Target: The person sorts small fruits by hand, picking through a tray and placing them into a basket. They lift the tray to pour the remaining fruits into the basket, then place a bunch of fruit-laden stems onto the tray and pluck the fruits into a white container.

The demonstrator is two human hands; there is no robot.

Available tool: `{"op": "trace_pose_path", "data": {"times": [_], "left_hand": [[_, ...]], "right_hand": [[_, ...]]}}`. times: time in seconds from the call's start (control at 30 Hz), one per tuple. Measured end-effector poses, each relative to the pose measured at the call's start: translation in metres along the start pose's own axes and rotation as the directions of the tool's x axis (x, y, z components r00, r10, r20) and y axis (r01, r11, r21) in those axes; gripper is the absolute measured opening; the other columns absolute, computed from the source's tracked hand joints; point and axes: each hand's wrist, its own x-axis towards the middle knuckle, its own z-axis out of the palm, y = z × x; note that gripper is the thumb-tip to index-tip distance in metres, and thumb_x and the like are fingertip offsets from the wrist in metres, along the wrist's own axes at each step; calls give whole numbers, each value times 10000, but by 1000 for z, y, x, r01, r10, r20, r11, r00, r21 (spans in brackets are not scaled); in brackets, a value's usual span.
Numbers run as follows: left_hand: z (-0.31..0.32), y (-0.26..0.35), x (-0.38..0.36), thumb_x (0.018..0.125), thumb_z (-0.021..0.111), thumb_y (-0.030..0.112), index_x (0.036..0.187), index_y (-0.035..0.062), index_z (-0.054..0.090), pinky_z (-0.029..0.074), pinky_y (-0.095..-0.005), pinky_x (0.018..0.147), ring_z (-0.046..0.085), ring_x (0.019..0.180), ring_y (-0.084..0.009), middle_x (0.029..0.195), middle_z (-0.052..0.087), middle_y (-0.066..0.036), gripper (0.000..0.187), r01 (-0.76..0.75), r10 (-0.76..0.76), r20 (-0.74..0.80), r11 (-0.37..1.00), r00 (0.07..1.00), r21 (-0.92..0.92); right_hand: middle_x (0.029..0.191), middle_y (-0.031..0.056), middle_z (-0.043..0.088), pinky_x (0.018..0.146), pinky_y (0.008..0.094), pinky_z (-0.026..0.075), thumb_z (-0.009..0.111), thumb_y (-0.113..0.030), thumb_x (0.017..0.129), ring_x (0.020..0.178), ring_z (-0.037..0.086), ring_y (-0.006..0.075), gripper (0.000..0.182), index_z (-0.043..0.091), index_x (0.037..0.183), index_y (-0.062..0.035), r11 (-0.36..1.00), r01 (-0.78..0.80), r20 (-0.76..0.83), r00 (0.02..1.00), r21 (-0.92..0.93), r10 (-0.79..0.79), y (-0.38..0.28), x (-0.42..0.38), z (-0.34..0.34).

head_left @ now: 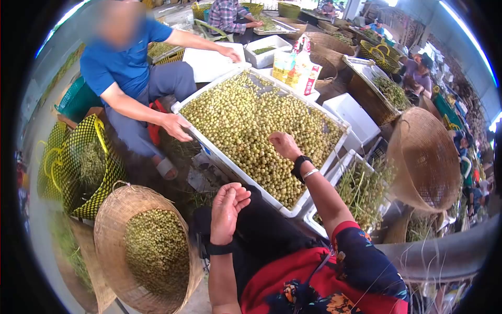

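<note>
A shallow white tray (209, 153) in front of me is heaped with small round yellow-green fruits (246, 123). My right hand (285, 145), with a black band and a pale bracelet at its wrist, is over the fruits at the tray's near right part. Its fingers are bent inward, and what they hold, if anything, is hidden. Just outside the near left side of the tray I have my left hand (228, 206) raised above my lap. Those fingers are half curled and slightly apart, with nothing visible in them.
A woven basket (112, 230) of the same fruits stands at lower left, beside yellow-black mesh baskets (107, 157). Across the tray sits a person in a blue shirt (123, 65), one hand at its edge. Right are a crate of stalks (361, 191) and a tilted wicker basket (423, 157).
</note>
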Motion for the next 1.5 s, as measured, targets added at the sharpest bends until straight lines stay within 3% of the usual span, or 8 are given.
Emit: {"op": "trace_pose_path", "data": {"times": [0.27, 0.57, 0.7, 0.8, 0.93, 1.13, 1.27, 1.5], "left_hand": [[-13, -45, 33, 1021, 485, 204, 1113, 81, 588, 546, -325, 840, 666, 935, -163, 988, 664, -32, 185, 184, -182, -104, 983, 978, 2], [-19, -97, 66, 988, 534, 190, 1132, 111, 559, 480, -337, 848, 614, 952, -147, 1000, 624, -1, 167, 198, -224, -247, 972, 943, -127], [-36, -183, 108, 836, 717, 241, 1273, 62, 435, 366, -507, 969, 499, 1156, -278, 1198, 549, -128, 550, 236, -77, -472, 928, 878, 287], [-37, -217, 111, 771, 744, 210, 1304, 2, 383, 335, -636, 906, 502, 1157, -382, 1271, 491, -214, 676, 515, -421, -467, 853, 778, 88], [-18, -210, 106, 754, 718, 85, 1153, -139, 485, 493, -438, 838, 605, 926, -308, 1067, 604, -215, 513, 439, -412, -447, 897, 794, -48], [-20, -225, 112, 717, 645, 90, 812, -64, 537, 450, -422, 625, 530, 675, -238, 784, 548, -122, 211, 399, -407, -434, 910, 804, -114], [-25, -225, 110, 709, 663, 128, 794, -70, 543, 469, -405, 652, 536, 687, -227, 799, 560, -128, 246, 400, -340, -478, 916, 810, 25], [-14, -212, 106, 711, 669, 109, 761, -80, 560, 468, -379, 625, 511, 640, -201, 762, 569, -105, 224, 419, -321, -512, 904, 797, 86]], "right_hand": [[808, 126, 680, 682, 398, 514, 659, -417, 870, 773, 662, 293, 355, 690, 864, -63, 922, -356, 16, 932, -149, 363, 43, 20, 52], [823, 174, 651, 703, 454, 494, 621, -256, 813, 795, 630, 357, 202, 620, 785, -55, 977, -99, 46, 993, -189, 109, 51, 36, 66], [682, 203, 616, 662, 466, 490, 567, -261, 799, 700, 624, 391, 250, 592, 726, -23, 931, -339, -87, 940, -134, 330, 26, 19, 53], [666, 235, 586, 644, 473, 479, 555, -246, 798, 677, 611, 404, 264, 574, 719, 5, 927, -365, -69, 930, -86, 360, 20, 5, 46], [683, 230, 596, 624, 470, 471, 565, -202, 794, 685, 608, 390, 234, 556, 695, 10, 957, -289, -51, 956, -10, 288, 28, -9, 35], [816, 179, 596, 711, 430, 484, 549, -27, 815, 800, 586, 351, 123, 539, 937, -20, 994, -113, -164, 980, -9, 110, 35, -54, -13], [1000, 252, 516, 879, 518, 412, 622, -197, 887, 962, 491, 443, 340, 472, 1079, 41, 921, -265, -244, 950, -286, 197, 43, -143, -30], [1186, 316, 564, 909, 441, 455, 558, -470, 933, 1081, 555, 466, 703, 408, 1307, 105, 667, -738, -420, 640, -103, 644, 140, -177, -35]]}}
